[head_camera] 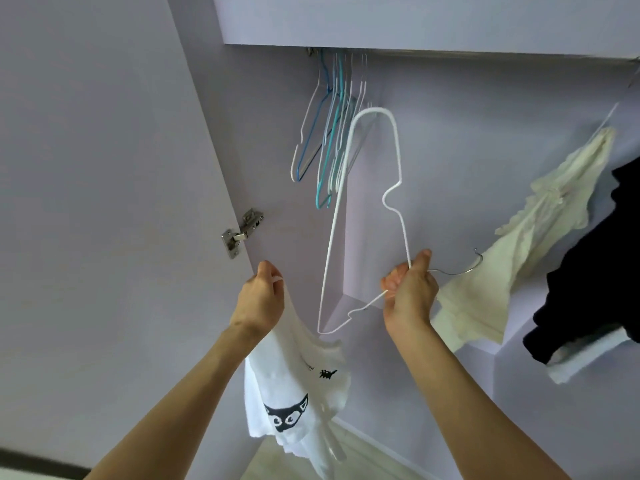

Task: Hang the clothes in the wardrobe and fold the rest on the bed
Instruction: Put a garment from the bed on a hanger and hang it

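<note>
Soft even daylight, wide-angle bending, slight blur at edges.

The wardrobe (450, 150) is light purple. The hanger (394, 168) is white with a silver hook. The shirt (294, 386) is white with a black mask-face print. The other hangers (325, 140) are white, blue and teal. One hung cloth (526, 237) is cream; another (588, 271) is black.

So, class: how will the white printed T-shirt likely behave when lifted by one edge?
Probably floppy: the T-shirt sags in folds below the left hand pinching it. Likely light, since that pinch alone carries it. It may slide off the thin white hanger.
</note>
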{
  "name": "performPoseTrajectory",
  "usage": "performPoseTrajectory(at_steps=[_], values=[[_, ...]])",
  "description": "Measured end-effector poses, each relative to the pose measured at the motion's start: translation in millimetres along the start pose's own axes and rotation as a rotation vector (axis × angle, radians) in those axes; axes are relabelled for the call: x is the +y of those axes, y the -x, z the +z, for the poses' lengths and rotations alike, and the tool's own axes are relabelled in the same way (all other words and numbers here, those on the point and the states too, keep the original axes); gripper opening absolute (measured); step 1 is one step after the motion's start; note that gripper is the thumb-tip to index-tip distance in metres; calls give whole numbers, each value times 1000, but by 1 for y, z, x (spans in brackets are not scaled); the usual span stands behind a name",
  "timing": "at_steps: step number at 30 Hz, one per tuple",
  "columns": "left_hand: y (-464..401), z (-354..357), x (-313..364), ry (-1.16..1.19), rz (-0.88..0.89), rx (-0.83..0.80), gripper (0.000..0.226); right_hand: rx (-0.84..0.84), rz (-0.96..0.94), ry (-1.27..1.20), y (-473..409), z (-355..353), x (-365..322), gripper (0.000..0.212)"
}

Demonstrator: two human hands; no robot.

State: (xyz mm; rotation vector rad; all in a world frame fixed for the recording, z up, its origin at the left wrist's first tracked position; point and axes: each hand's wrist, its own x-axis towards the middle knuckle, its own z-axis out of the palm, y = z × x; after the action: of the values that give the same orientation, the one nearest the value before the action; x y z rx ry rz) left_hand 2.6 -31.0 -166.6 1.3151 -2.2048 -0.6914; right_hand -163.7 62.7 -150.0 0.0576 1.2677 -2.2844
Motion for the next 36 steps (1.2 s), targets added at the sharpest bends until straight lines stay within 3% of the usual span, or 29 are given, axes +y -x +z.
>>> performPoseTrajectory(at_steps=[5,7,11,17,26,31,36], values=[[6,-1,5,130,243,-161,18,-2,67,-34,0,-1,-1,53],[9,-6,6,191,287,-208,29,-12,94,-47,-1,-1,1,53],[8,-16,-1,217,324,-212,30,-37,106,-64,-2,3,2,53],[5,-19,-21,172,286,-158,24,-88,44,-35,1,12,-4,52],[9,-17,-9,199,273,-109,34,-59,148,-91,8,17,6,53],[4,-21,-15,29,232,7,9,-30,66,-59,5,15,-7,53],[8,-14,-18,-27,136,24,10,-43,94,-72,8,15,-10,54]])
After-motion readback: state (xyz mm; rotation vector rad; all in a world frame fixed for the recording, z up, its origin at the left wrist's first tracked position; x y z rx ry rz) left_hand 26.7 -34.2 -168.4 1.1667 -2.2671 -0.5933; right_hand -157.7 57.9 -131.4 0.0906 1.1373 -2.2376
